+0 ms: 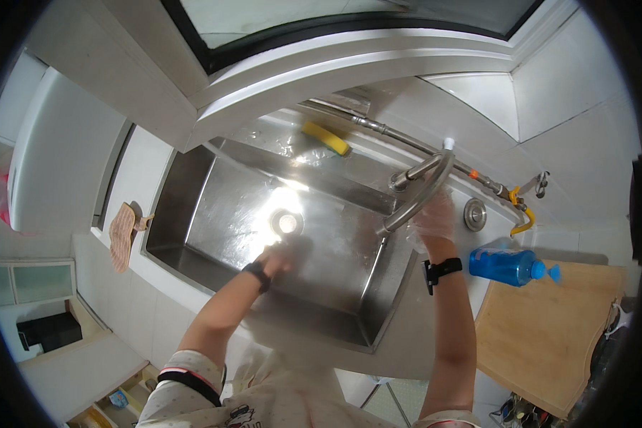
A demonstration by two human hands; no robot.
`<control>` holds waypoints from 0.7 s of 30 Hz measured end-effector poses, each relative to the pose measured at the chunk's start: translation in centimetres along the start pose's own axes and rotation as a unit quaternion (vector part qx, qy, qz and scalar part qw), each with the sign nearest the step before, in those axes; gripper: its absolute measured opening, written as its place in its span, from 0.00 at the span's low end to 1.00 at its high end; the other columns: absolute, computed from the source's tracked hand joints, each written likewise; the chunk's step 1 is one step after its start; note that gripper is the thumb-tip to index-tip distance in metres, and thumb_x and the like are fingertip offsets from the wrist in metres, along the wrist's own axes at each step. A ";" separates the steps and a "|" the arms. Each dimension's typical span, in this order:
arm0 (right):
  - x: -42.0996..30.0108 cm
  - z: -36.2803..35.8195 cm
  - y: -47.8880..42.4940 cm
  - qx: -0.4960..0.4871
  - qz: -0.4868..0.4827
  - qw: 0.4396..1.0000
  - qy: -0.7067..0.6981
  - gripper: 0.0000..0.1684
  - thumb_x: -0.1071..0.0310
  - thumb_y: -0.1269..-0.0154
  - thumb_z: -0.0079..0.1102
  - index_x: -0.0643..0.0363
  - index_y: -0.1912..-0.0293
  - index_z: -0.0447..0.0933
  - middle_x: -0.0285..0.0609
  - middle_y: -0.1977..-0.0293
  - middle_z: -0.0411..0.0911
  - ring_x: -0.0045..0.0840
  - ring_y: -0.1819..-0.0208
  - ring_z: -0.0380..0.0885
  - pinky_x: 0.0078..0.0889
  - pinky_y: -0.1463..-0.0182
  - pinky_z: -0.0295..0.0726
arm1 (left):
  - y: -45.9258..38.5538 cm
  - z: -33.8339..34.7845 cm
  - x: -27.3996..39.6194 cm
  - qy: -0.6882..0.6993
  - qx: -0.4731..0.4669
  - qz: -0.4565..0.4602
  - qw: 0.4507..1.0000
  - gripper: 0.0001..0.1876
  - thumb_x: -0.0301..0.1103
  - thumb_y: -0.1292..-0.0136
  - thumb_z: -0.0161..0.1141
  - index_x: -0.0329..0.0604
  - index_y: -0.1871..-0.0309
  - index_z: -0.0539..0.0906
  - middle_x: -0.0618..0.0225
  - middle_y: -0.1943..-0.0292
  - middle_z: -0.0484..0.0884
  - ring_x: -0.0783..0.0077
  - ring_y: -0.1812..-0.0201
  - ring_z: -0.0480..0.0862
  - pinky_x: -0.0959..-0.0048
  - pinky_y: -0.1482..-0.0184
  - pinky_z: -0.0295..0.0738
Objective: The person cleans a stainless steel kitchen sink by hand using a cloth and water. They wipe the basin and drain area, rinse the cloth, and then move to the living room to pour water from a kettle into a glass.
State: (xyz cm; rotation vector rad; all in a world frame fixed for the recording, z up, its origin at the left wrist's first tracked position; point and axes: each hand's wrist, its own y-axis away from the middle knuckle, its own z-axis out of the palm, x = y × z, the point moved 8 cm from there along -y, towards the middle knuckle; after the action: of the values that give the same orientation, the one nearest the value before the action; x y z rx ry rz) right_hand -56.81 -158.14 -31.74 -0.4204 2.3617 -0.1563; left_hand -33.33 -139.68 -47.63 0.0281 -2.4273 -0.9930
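Observation:
A stainless steel sink (321, 267) lies below me, with a round drain (287, 221) in its floor. Over the basin, just below the drain, is my left hand (276, 260); it is blurred, and its fingers are hard to make out. My right hand (433, 214), in a thin clear plastic glove, is behind the curved metal faucet (418, 206) at the sink's right rim. The faucet hides part of that hand, so whether it grips the faucet cannot be told. A yellow sponge (325, 138) rests on the wet ledge behind the basin.
A metal sink stopper (475, 214) and a bottle of blue liquid (500, 266) are to the right, near a wooden board (551, 331). A pipe (396, 134) runs along the back ledge. A pinkish cloth (122, 238) hangs over the left counter edge.

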 end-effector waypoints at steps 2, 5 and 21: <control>-0.3 0.8 1.2 -0.036 0.014 0.993 0.109 0.23 0.75 0.54 0.51 0.57 0.53 0.71 0.46 0.61 0.74 0.40 0.58 0.72 0.38 0.51 0.70 | 2.4 -0.5 2.8 0.049 0.057 0.074 0.994 0.20 0.42 0.44 0.51 0.52 0.47 0.69 0.60 0.51 0.72 0.52 0.50 0.71 0.59 0.53 0.66; -2.9 1.6 4.4 -0.079 0.016 0.992 0.095 0.19 0.74 0.54 0.52 0.58 0.57 0.73 0.48 0.65 0.75 0.42 0.59 0.73 0.40 0.54 0.71 | 8.3 -4.1 10.9 0.134 0.221 0.240 0.936 0.12 0.36 0.47 0.57 0.42 0.61 0.74 0.57 0.65 0.76 0.53 0.62 0.75 0.63 0.61 0.71; -15.3 -1.6 21.1 0.024 0.105 0.989 -0.099 0.23 0.72 0.50 0.52 0.57 0.51 0.71 0.47 0.55 0.73 0.39 0.58 0.74 0.34 0.55 0.73 | 25.5 -5.7 17.3 0.085 0.452 0.320 0.828 0.06 0.25 0.56 0.60 0.43 0.73 0.74 0.64 0.74 0.72 0.59 0.71 0.72 0.67 0.69 0.67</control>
State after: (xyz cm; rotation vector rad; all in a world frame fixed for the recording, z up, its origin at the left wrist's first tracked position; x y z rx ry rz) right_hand -52.79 -133.08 -25.54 -0.1534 2.1840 -0.0673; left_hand -41.33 -128.28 -19.57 -0.3311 -2.2457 0.4651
